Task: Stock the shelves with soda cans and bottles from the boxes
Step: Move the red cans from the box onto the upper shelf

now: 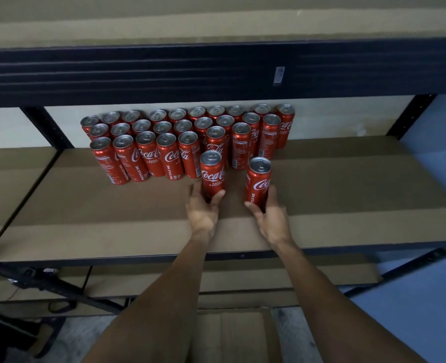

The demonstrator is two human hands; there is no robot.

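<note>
Head cam (only view):
- L hand (203, 212) wraps the lower body of the left can (211, 174), thumb on its right side, fingers curled round the left.
- R hand (272, 218) has the same grip on the right can (258, 183), thumb on its left, fingers behind.
- Both cans are upright, tabs up, just in front of the can block (164, 142) on the mid shelf board (347, 195). Fingers hide the bases, so can't tell if they're seated yet.

Handling (my read):
- Slim tall cans, prob full, so moderate wt and stiff enough.
- Thin alu wall dents if squeezed, and the printed skin is slick.
- Narrow base = tippy, and a bump could domino the rows.
- Hold low/mid body w/ a wrap grip, not the rim. Set down flat, then slide in.

Counts:
- 2 cans in hand.
- Block approx 26: back row 10, mid 9, front 7. Rear tops overlap, so maybe ±1.
- The front row stops short on the right; likely slot for these two.
- Bottles: 0 seen.
- Boxes: 1 cardboard box (232, 336) on the floor btw the forearms, contents not visible.
</note>
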